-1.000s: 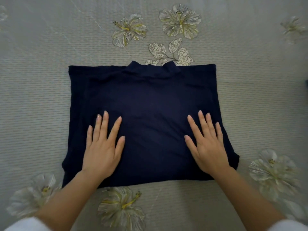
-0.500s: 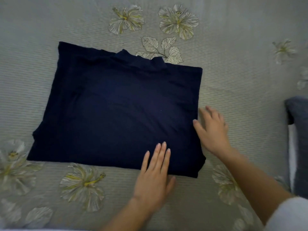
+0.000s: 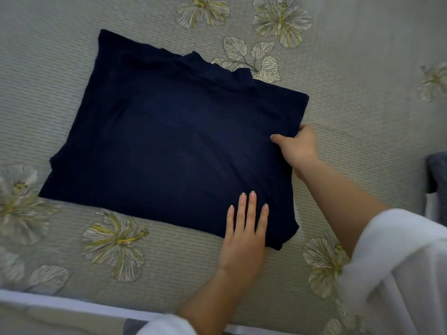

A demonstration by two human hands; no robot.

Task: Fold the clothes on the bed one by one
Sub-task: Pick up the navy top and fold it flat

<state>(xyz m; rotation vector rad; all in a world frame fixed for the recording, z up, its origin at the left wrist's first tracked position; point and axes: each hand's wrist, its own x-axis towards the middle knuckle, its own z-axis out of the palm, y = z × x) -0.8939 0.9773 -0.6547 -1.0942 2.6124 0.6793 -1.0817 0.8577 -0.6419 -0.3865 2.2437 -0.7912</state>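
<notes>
Where: the navy garment lies folded in a rough rectangle on the flower-printed bed, collar toward the far side.
Left hand: flat on the garment's near right corner, fingers straight and slightly spread.
Right hand: at the garment's right edge, curled round the cloth and gripping it, thumb on top.
Right edge of view: a grey cloth item, partly cut off, apart from the garment.

The bed is spread with pale grey-green ribbed fabric printed with cream-and-yellow hibiscus flowers. A folded navy top lies flat across the frame's centre, collar toward the top. A dark grey cloth shows at the right edge.
</notes>
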